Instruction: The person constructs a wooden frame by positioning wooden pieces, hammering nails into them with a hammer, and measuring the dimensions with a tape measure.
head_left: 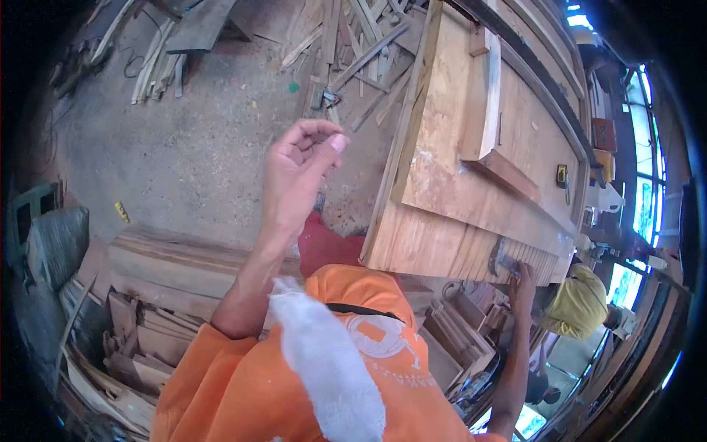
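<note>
Raised over the floor, left of the workbench, is my left hand (305,155), its fingers curled and the thumb pressed toward the fingertips. Whatever it may pinch is too small to make out. My right hand (522,281) is closed around a hammer (504,258) at the near end of the wooden bench top (434,243). Beside the hammer, a row of thin wooden strips (536,258) lies on the wood. Farther up the bench, a light plywood panel (442,140) carries an angled wooden frame piece (482,103).
A yellow tape measure (562,175) rests on the panel's right side. Scrap wood (368,51) litters the floor ahead; stacked boards (169,269) lie at left. A person in a yellow shirt (578,302) is at the right. A blurred white strip (331,361) hangs before my orange shirt.
</note>
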Tool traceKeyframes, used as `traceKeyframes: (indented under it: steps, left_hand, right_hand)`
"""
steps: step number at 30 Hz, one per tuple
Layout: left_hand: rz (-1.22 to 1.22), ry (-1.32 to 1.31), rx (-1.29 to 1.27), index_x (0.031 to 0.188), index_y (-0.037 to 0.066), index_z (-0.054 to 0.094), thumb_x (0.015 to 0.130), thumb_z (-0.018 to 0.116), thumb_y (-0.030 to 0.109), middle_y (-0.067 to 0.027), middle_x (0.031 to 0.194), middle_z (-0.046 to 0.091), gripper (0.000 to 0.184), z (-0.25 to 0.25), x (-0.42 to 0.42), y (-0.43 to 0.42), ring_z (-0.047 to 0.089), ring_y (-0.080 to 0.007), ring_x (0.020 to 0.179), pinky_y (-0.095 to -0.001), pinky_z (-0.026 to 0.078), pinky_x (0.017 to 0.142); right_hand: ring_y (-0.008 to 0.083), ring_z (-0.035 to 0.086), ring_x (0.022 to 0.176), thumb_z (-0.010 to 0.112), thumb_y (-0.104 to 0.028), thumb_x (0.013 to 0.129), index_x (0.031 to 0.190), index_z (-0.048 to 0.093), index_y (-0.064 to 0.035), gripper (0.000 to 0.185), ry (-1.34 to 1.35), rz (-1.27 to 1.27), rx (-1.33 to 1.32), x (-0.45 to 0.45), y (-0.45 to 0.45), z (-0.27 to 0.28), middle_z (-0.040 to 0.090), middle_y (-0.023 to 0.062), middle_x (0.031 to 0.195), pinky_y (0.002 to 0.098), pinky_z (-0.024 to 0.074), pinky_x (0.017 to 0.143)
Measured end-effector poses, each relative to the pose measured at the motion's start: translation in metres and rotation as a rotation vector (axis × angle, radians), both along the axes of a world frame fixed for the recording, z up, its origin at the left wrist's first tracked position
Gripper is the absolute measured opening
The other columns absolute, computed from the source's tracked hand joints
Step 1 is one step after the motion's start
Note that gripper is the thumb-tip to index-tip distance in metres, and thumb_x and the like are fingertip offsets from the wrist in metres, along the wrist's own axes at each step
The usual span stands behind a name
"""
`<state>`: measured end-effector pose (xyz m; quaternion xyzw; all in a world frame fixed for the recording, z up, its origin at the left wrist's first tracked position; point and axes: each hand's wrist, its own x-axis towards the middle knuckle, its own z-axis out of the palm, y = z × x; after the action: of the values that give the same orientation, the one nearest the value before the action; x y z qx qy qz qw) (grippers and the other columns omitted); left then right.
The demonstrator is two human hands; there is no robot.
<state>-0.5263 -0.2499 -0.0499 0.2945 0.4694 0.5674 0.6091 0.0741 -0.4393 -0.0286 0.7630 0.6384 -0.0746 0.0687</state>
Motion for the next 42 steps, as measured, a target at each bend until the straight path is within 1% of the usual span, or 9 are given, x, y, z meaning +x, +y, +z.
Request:
traceKeyframes:
  steps: [6,9,12,20,24,25,28,38,42]
  left_hand:
    - [-0.062,0.014,0.033,0.119,0.002,0.07,0.102,0.075,0.014,-0.0053,0.103,0.075,0.021,0.023,0.015,0.012,0.063,-0.0071,0.082,-0.0238,0.05,0.073]
    - [-0.234,0.066,0.078,0.119,0.001,0.07,0.102,0.074,0.013,-0.0052,0.103,0.074,0.021,0.042,0.032,0.029,0.064,-0.0079,0.082,-0.0233,0.05,0.072]
    - [-0.364,0.113,0.196,0.119,0.001,0.07,0.103,0.074,0.013,-0.0047,0.101,0.074,0.02,0.067,0.051,0.055,0.065,-0.0083,0.081,-0.0229,0.051,0.072]
    - [-0.651,0.232,0.377,0.118,0.0,0.07,0.104,0.072,0.012,-0.0069,0.099,0.074,0.018,0.073,0.088,0.126,0.067,-0.0104,0.081,-0.0247,0.054,0.072]
    - [-0.793,0.235,0.444,0.119,-0.001,0.07,0.104,0.072,0.01,-0.0081,0.101,0.075,0.018,0.066,0.085,0.161,0.068,-0.0108,0.082,-0.0246,0.055,0.073]
    - [-0.855,0.252,0.435,0.119,-0.001,0.07,0.105,0.071,0.009,-0.0084,0.103,0.075,0.018,0.069,0.08,0.17,0.068,-0.0108,0.082,-0.0248,0.055,0.074]
    - [-1.011,0.39,0.483,0.119,-0.003,0.072,0.105,0.07,0.007,-0.0089,0.104,0.076,0.018,0.092,0.071,0.191,0.07,-0.0119,0.085,-0.0252,0.057,0.078]
    - [-1.401,0.69,0.946,0.112,0.006,0.074,0.102,0.071,0.019,-0.0025,0.094,0.076,0.016,0.181,0.123,0.219,0.065,-0.0055,0.081,-0.0217,0.048,0.069]
    - [-1.63,0.36,0.812,0.11,0.0,0.071,0.103,0.067,0.014,-0.0046,0.085,0.072,0.016,0.173,0.137,0.228,0.058,-0.0057,0.067,-0.0212,0.04,0.057]
  right_hand:
    - [0.0451,0.059,0.118,0.068,0.001,0.081,0.127,0.068,-0.0024,0.046,-0.045,0.145,0.159,0.017,-0.002,-0.015,0.069,0.0202,0.12,0.0524,0.0453,0.105]
    - [0.0478,0.053,0.129,0.068,-0.008,0.091,0.138,0.059,-0.0018,0.049,-0.219,0.105,0.073,0.033,-0.015,-0.027,0.061,0.0243,0.137,0.0591,0.0357,0.117]
    - [0.0485,0.051,0.124,0.066,-0.01,0.092,0.128,0.057,0.0,0.038,-0.197,0.182,0.039,0.008,-0.021,-0.006,0.059,0.0248,0.124,0.0587,0.0388,0.107]
    - [0.0547,0.059,0.095,0.064,-0.026,0.108,0.119,0.051,0.0013,0.033,0.095,-0.405,0.297,-0.146,-0.101,0.009,0.06,0.0304,0.103,0.0567,0.0474,0.081]
    - [0.0283,0.067,0.086,0.057,-0.032,0.113,0.115,0.058,-0.0011,0.031,0.383,-0.851,0.549,-0.285,-0.111,0.015,0.062,0.0124,0.088,0.0431,0.0497,0.073]
    - [0.0127,0.063,0.072,0.046,-0.038,0.117,0.112,0.062,-0.0043,0.037,0.861,-1.13,0.553,-0.322,-0.108,0.03,0.059,0.0022,0.081,0.032,0.0495,0.062]
    - [0.0105,0.058,0.059,0.042,-0.046,0.116,0.114,0.064,-0.0052,0.046,1.395,-1.445,0.881,-0.431,-0.114,0.025,0.058,0.0003,0.078,0.0277,0.0478,0.052]
    - [0.0131,0.058,0.058,0.049,-0.05,0.113,0.126,0.061,-0.0032,0.05,1.313,-2.01,1.237,-0.7,-0.111,-0.029,0.055,0.0019,0.077,0.031,0.0478,0.05]
    - [0.0124,0.057,0.058,0.052,-0.044,0.114,0.126,0.062,-0.0033,0.044,1.148,-2.142,1.399,-0.747,-0.037,-0.019,0.054,0.0012,0.077,0.0303,0.0479,0.05]
